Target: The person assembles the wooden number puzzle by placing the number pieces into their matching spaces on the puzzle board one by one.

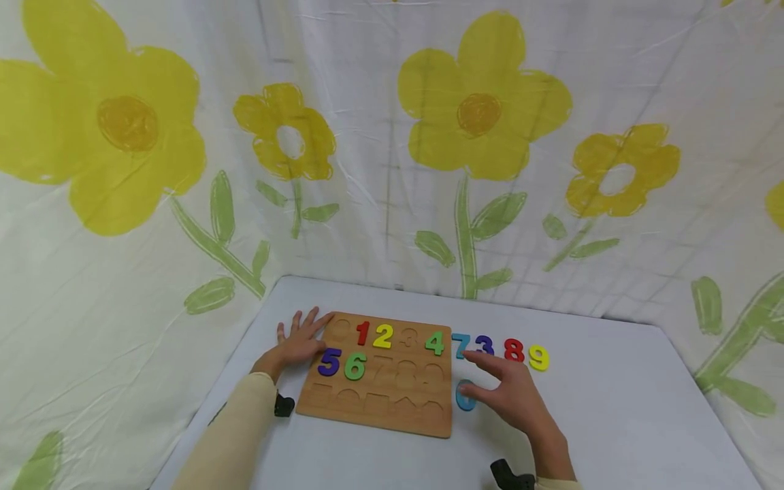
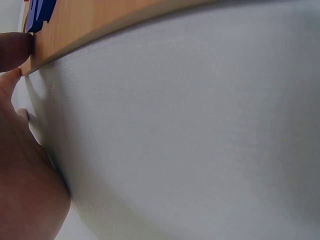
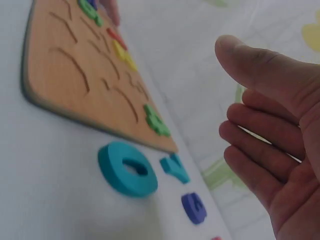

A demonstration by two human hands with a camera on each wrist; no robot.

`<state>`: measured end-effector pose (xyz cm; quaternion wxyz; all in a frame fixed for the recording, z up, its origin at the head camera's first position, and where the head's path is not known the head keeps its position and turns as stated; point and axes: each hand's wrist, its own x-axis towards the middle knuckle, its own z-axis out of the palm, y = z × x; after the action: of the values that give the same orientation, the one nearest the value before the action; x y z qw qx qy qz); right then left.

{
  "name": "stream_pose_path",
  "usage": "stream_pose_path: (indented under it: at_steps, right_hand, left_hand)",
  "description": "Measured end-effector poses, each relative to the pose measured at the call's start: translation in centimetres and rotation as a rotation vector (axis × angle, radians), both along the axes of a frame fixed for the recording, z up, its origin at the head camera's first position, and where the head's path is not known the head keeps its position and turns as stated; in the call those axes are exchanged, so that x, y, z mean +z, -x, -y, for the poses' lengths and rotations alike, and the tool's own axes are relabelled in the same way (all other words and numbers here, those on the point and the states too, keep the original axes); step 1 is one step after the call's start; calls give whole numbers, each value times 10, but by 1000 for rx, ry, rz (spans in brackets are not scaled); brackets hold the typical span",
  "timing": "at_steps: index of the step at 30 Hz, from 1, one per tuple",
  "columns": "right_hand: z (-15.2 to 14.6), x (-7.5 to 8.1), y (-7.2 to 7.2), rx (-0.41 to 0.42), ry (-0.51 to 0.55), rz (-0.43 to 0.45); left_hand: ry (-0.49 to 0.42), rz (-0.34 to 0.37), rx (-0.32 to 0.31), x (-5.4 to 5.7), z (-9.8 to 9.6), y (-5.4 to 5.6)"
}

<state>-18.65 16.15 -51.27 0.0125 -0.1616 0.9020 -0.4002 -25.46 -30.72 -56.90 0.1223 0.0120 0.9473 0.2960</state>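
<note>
A wooden number puzzle board (image 1: 392, 388) lies on the table with a red 1 (image 1: 363, 333), yellow 2 (image 1: 382, 336), green 4 (image 1: 435, 343), purple 5 (image 1: 329, 362) and green 6 (image 1: 355, 366) on it. My left hand (image 1: 299, 344) rests at the board's upper left corner, thumb on its edge beside the 5, fingers spread. Right of the board, my right hand (image 1: 511, 393) hovers with thumb and fingers apart, holding nothing. Below its fingers in the head view is a blue 0 (image 1: 465, 396), fully visible in the right wrist view (image 3: 127, 169).
Beyond the right hand, a blue 7 (image 1: 461, 345), a purple 3 (image 1: 484, 344), a red 8 (image 1: 514, 350) and a yellow 9 (image 1: 539, 358) lie in a row on the white table (image 1: 637, 401). A flower-printed curtain (image 1: 367, 224) hangs behind the table.
</note>
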Motion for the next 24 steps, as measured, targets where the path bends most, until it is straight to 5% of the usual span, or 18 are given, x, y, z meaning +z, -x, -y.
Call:
stream_pose_path:
  at_steps: [12, 24]
  right_hand:
    - [-21, -17, -7, -50, 29, 128]
    - [-22, -41, -3, -37, -1, 145]
  left_hand:
    - [1, 0, 0, 2, 0, -1]
    - [15, -8, -3, -4, 1, 1]
